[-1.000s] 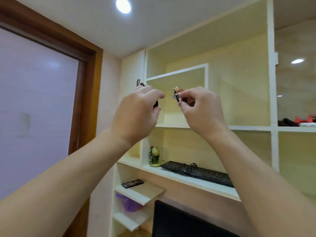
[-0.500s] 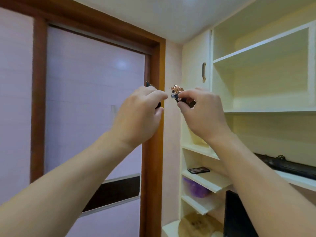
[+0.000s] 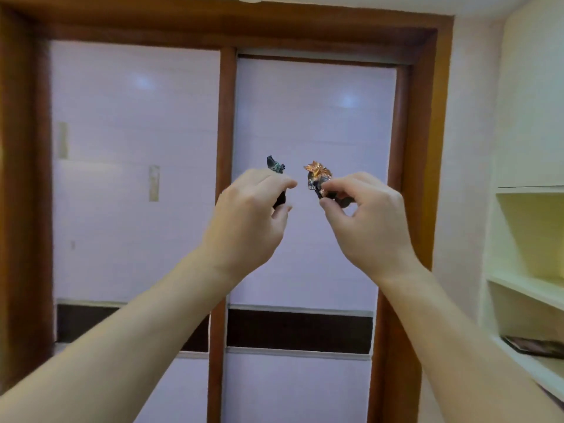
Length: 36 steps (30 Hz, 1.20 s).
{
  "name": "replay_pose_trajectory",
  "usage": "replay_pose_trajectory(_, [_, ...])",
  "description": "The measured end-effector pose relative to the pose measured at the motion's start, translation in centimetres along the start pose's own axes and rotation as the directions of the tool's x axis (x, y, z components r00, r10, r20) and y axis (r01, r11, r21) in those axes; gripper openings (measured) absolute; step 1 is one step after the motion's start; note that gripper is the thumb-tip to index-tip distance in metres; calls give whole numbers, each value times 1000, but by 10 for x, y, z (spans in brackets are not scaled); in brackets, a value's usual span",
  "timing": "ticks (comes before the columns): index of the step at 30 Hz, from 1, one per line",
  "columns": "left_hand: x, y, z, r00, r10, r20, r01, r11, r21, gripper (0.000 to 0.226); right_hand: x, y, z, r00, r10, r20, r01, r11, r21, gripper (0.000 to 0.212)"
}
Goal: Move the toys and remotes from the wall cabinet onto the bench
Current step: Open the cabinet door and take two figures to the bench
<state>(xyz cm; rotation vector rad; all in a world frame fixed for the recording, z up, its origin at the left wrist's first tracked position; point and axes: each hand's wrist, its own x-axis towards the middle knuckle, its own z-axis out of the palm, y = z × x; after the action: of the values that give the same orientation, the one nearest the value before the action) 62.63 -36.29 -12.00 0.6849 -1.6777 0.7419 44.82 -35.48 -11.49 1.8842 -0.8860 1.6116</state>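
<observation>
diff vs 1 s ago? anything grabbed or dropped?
The view has swung left, away from the wall cabinet, which now shows only at the right edge; the sliding door fills the frame. Nothing grabbed or let go. Unchanged: the left hand still grips the dark toy, the right hand still pinches the orange-topped toy, both raised side by side.

One head-worn wide-angle view, facing the sliding door [image 3: 305, 117] head-on and about level, near enough that the door fills most of the frame, wall cabinet [image 3: 531, 288] at the door's right edge.
</observation>
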Motion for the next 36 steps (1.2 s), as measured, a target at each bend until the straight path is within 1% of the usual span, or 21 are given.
replay_pose_trajectory(4, [-18, -18, -16, 996, -83, 15, 80, 988, 128, 32, -9, 3, 43, 1000, -12, 20, 8, 987, 158, 15])
replay_pose_trajectory(8, [-43, -28, -47, 988, -154, 16, 146, 961, 237, 32, -21, -13, 85, 999, -44, 30, 31, 943, 331, 15])
replay_pose_trajectory(14, [-83, -40, -104, 960, -279, -7, 254, 867, 429, 32, -42, -71, 141, 993, -87, 82, 26, 831, 556, 15])
replay_pose_trajectory(18, [-110, -51, -148, 936, -352, -8, 301, 787, 539, 31, -55, -122, 172, 987, -98, 130, -16, 735, 678, 17])
replay_pose_trajectory(24, [-154, -68, -222, 907, -419, -31, 345, 702, 622, 31, -78, -210, 221, 973, -115, 198, -84, 625, 776, 16])
replay_pose_trajectory(28, [-185, -86, -271, 876, -477, -68, 389, 616, 685, 34, -96, -269, 247, 959, -129, 251, -136, 568, 812, 17])
replay_pose_trajectory(36, [-249, -111, -363, 825, -540, -168, 452, 450, 770, 34, -141, -381, 292, 905, -238, 353, -220, 448, 867, 20])
